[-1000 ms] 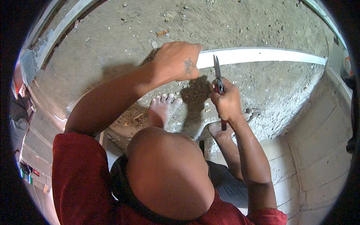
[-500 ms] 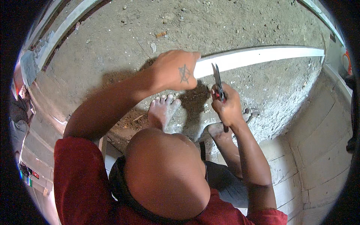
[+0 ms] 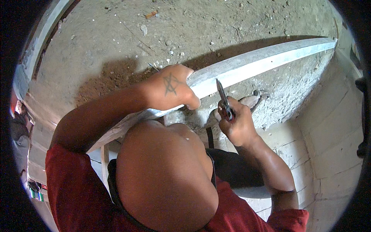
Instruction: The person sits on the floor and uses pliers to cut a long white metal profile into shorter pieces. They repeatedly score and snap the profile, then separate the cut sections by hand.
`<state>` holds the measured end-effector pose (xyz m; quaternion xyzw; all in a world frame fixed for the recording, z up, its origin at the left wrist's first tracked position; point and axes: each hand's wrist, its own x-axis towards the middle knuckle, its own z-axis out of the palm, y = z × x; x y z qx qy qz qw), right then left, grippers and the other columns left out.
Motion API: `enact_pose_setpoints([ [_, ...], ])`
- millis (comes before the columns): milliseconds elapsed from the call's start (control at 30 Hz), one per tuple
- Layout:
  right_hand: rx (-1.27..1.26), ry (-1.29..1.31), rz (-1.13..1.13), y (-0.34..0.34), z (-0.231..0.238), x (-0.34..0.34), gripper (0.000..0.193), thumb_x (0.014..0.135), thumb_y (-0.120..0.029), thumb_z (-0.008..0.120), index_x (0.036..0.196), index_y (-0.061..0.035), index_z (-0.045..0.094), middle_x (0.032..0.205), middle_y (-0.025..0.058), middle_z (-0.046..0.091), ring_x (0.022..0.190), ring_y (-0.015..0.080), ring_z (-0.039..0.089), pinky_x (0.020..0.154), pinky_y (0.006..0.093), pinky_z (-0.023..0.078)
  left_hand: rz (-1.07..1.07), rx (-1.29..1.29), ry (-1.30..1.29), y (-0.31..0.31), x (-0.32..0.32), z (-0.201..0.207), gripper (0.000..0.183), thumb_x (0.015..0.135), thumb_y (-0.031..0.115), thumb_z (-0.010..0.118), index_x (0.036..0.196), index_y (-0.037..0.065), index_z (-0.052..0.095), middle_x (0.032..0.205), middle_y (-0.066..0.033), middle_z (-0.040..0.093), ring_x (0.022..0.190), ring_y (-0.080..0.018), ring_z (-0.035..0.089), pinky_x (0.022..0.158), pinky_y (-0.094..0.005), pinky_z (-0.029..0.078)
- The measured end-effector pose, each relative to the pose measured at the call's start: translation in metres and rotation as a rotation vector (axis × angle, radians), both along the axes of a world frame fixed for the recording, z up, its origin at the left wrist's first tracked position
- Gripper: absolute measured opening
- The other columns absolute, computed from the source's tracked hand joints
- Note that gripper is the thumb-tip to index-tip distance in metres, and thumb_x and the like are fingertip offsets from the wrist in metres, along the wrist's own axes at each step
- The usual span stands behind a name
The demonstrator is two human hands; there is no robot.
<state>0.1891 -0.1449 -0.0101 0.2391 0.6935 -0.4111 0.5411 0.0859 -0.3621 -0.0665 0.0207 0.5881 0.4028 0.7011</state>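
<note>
My left hand (image 3: 170, 88) grips a long, pale metal channel (image 3: 255, 67), thumb on its near edge and fingers over the far one. From the far right the channel runs under this hand and on toward the lower left, partly behind my forearm. Two of its faces show. In my right hand (image 3: 239, 123) is a pair of tin snips (image 3: 222, 92), with a bit of red at the handles. The blades point away from me and look nearly closed. They are close to the channel's near edge; whether they touch it I cannot tell.
Rough dirt ground (image 3: 216, 23) with small stones and debris lies beyond the channel. A block wall (image 3: 336, 123) rises on the right, beside whitish rubble. One bare foot (image 3: 249, 102) shows behind my right hand. A long, pale strip (image 3: 40, 50) lies at the far left.
The channel has been raised and turned, so a second face shows and its near part extends past my left hand. That hand has moved left and nearer; the snips have come slightly nearer.
</note>
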Motion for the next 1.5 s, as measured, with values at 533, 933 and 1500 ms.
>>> enact_pose_setpoints([
  [533, -0.143, 0.093, -0.047, 0.008, -0.007, -0.008, 0.042, 0.08, -0.009, 0.063, 0.12, 0.0022, 0.056, 0.105, 0.0122, 0.06, 0.099, 0.0197, 0.057, 0.093, 0.0338, 0.045, 0.104, 0.067, -0.331, -0.014, 0.0, -0.031, 0.046, 0.058, 0.019, 0.076, 0.092, -0.008, 0.064, 0.087, -0.0171, 0.064, 0.08, -0.0248, 0.063, 0.071, -0.0344, 0.049],
  [933, -0.172, -0.075, -0.09, 0.023, 0.012, 0.0, 0.067, 0.063, -0.001, 0.065, 0.128, 0.0005, 0.052, 0.103, 0.0093, 0.059, 0.095, 0.0188, 0.058, 0.09, 0.0316, 0.045, 0.217, 0.075, -0.702, -0.021, 0.016, -0.054, 0.054, 0.057, 0.014, 0.076, 0.103, -0.006, 0.056, 0.085, -0.0144, 0.061, 0.07, -0.0227, 0.062, 0.058, -0.0363, 0.049],
  [1500, -0.128, -0.093, -0.162, 0.028, 0.01, 0.021, 0.052, 0.068, -0.001, 0.066, 0.12, 0.0019, 0.06, 0.095, 0.0062, 0.061, 0.085, 0.0102, 0.056, 0.078, 0.025, 0.049, 0.404, 0.231, -0.941, -0.019, 0.024, -0.048, 0.018, 0.065, 0.012, 0.07, 0.077, 0.0, 0.065, 0.066, -0.01, 0.062, 0.053, -0.0185, 0.058, 0.051, -0.0329, 0.044],
])
